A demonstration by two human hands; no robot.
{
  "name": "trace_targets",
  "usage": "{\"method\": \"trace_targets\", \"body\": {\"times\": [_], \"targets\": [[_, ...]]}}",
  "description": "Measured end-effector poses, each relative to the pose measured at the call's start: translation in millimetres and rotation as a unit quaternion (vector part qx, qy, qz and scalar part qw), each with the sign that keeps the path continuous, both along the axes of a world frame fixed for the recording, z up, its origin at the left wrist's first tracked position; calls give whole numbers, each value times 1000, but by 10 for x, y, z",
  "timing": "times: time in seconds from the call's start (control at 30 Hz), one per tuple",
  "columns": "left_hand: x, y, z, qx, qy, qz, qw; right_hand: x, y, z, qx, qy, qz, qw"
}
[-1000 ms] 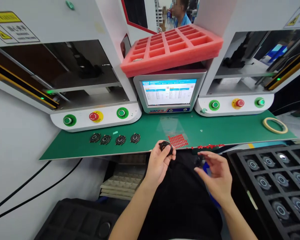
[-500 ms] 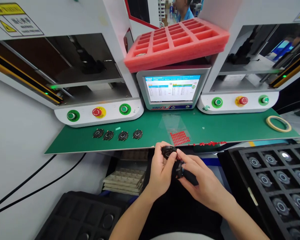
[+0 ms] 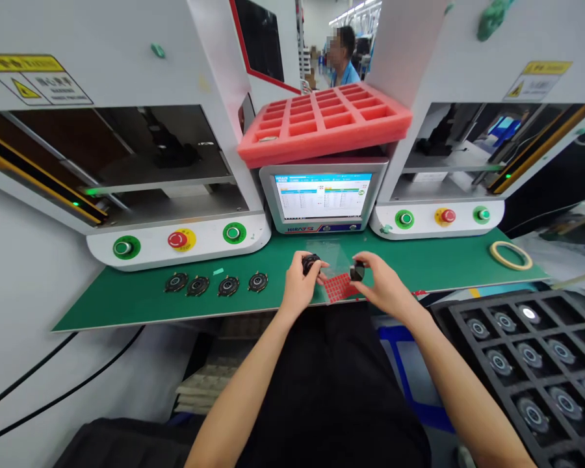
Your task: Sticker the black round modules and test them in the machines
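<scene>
My left hand [image 3: 298,285] is shut on a round black part [image 3: 311,263] held above the green mat. My right hand [image 3: 383,283] pinches a small black piece [image 3: 357,273] between fingers and thumb. The two hands are apart, close above a sheet of small red stickers [image 3: 340,287] lying on the mat [image 3: 127,307]. A clear film [image 3: 332,255] lies just behind that sheet. Several round black parts [image 3: 228,286] sit in a row on the mat, to the left of my left hand.
A pink foam tray [image 3: 324,123] rests on a monitor [image 3: 323,197] between two white machines [image 3: 127,162] with buttons. A black tray [image 3: 521,364] of metal-centred discs stands to the right. A tape roll [image 3: 511,255] lies on the mat. A co-worker [image 3: 344,65] stands behind.
My hands, together at the mat's front edge half a second ago, have parted and moved forward over the red sticker sheet. The view has tilted and shifted.
</scene>
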State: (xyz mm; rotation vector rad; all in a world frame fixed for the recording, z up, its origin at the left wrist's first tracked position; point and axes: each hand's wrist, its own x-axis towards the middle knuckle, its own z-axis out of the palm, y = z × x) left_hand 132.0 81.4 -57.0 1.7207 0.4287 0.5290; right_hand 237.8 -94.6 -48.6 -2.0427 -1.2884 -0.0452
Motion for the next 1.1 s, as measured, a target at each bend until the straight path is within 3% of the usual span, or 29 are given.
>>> {"method": "trace_targets", "body": {"times": [0.1,0.2,0.33,0.47,0.83,1.1], "targets": [[376,298,-233,69,29,15,997,547,283,-149,-41,-8,-5,999],[512,422,-371,175,36,25,984,837,487,-317,-66,-21,9,998],[474,441,-492,304,39,9,952,909,573,-557,-57,-48,10,997],[481,481,-586,372,58,-7,926,903,560,-690,-44,-73,14,996],[385,464,-509,425,80,-23,901,882,575,-677,-39,-99,-30,994],[397,501,-552,415,68,-23,907,912,566,-731,-46,-97,-13,994]]}}
